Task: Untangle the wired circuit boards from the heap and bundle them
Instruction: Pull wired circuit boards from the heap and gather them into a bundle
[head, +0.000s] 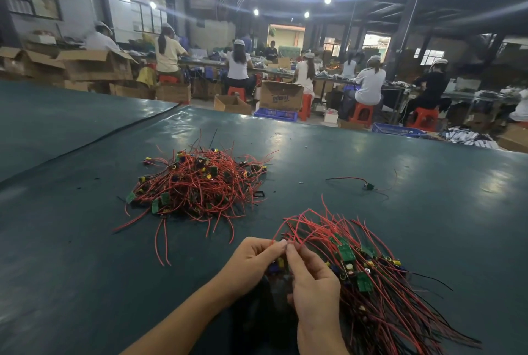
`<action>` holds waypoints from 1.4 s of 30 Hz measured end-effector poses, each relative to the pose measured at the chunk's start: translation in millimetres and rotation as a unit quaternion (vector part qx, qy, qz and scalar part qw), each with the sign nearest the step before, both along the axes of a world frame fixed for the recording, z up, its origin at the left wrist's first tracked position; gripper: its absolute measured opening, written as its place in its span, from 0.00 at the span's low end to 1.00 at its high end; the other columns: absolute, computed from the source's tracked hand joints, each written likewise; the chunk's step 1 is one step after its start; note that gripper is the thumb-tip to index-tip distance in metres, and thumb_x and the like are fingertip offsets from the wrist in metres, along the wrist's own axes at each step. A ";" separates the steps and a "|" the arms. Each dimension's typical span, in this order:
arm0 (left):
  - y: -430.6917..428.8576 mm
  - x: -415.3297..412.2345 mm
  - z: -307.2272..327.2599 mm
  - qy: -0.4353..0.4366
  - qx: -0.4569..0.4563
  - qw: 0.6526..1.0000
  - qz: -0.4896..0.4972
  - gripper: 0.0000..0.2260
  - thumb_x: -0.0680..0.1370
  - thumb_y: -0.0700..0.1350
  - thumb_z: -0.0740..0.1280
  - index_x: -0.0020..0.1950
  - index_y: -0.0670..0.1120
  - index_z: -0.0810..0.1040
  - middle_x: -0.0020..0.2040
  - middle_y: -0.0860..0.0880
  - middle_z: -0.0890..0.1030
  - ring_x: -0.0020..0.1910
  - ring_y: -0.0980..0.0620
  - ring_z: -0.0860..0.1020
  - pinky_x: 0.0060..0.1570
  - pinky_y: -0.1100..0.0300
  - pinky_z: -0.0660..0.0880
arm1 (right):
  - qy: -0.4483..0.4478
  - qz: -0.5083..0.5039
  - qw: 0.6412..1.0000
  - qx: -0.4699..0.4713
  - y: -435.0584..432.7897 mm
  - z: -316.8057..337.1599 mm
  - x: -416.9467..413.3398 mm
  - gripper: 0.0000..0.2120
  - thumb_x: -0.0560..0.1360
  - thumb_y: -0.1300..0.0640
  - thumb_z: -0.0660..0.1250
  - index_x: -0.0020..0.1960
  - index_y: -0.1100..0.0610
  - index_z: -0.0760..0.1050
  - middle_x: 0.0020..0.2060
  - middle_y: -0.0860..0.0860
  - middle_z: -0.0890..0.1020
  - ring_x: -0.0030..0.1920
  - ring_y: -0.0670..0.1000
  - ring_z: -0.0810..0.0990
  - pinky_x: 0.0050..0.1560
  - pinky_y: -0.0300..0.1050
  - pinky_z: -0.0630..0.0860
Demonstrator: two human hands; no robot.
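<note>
Near us, our left hand (pixel 257 257) and right hand (pixel 313 283) pinch the bundle (pixel 347 253) by its wire tips, its length trailing near-right, while the heap (pixel 197 183) lies farther left, nearer our left hand.

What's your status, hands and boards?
Left hand, right hand both pinching red wires from bundle. Heap ahead, left. One stray board far right; nothing in the way.

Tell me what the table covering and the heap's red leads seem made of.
Table covering: probably vinyl or coated sheet, dark green, glossy; lamps glare off it and it wrinkles near a seam. Red leads: apparently thin plastic-insulated wire, matte, bending in loose curves; no metal core is visible.
</note>
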State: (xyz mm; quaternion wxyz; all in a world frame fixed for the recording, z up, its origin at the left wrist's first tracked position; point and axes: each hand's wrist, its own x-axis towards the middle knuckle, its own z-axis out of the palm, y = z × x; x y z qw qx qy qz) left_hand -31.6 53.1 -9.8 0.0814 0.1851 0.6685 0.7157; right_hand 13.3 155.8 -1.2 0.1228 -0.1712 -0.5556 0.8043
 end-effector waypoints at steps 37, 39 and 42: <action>1.1 4.5 13.9 -0.051 -0.011 0.997 0.058 0.21 0.80 0.53 0.59 0.32 0.47 0.80 0.31 0.45 0.81 0.31 0.50 0.81 0.35 0.62 0.77 | 0.001 -0.032 0.999 0.035 9.0 -0.6 0.3 0.11 0.73 0.54 0.73 0.32 0.51 0.84 0.18 0.45 0.72 0.20 0.41 0.68 0.26 0.38 0.67; -0.3 3.0 13.8 -0.046 -0.004 0.997 0.060 0.20 0.76 0.58 0.60 0.32 0.48 0.81 0.31 0.45 0.81 0.31 0.50 0.81 0.34 0.61 0.77 | 0.009 -0.029 0.999 0.028 8.1 -0.5 -0.1 0.12 0.73 0.55 0.72 0.31 0.53 0.84 0.18 0.45 0.71 0.19 0.41 0.67 0.24 0.35 0.66; -1.1 3.1 9.6 -0.021 -0.012 0.999 0.029 0.23 0.75 0.65 0.59 0.33 0.50 0.81 0.31 0.46 0.81 0.31 0.51 0.81 0.35 0.62 0.77 | 0.023 -0.028 0.999 0.017 7.0 1.4 0.2 0.08 0.71 0.53 0.73 0.34 0.53 0.85 0.21 0.48 0.77 0.24 0.45 0.75 0.29 0.39 0.74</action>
